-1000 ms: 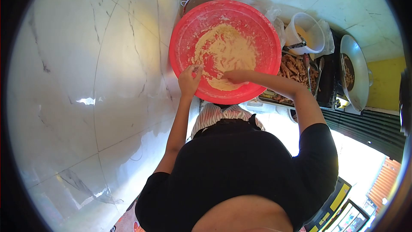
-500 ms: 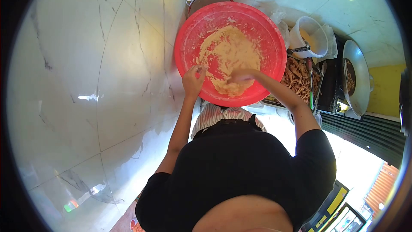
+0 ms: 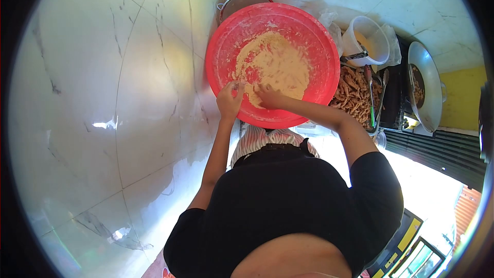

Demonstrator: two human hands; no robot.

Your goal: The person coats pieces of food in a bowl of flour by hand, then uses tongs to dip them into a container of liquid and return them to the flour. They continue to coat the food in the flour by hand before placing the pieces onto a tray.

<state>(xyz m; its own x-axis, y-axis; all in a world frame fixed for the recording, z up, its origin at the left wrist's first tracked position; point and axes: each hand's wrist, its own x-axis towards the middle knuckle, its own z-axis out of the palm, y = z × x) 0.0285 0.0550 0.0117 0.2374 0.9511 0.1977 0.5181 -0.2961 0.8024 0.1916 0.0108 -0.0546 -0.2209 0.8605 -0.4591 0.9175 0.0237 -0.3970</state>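
Note:
A wide red plastic basin [image 3: 322, 56] holds pale yellowish flour [image 3: 283, 64] with lumpy strips mixed in. My left hand [image 3: 229, 102] is at the basin's near left rim, its thumb and fingers curled toward each other and whitened at the tips; what lies between them is too small to make out. Inside the basin, my right hand [image 3: 268, 97] reaches in from the right, fingers apart and touching the near edge of the flour.
Right of the basin is a tray of fried brown strips [image 3: 352, 92] with tongs [image 3: 370, 98] on it. Behind stands a white bucket [image 3: 378, 46] with yellowish contents. A large metal wok [image 3: 427, 98] is farther right; a tiled wall [image 3: 154, 98] rises close on the left.
My right hand has moved left across the flour, nearer my left hand, and its fingers are now apart. The left hand keeps its pose at the rim.

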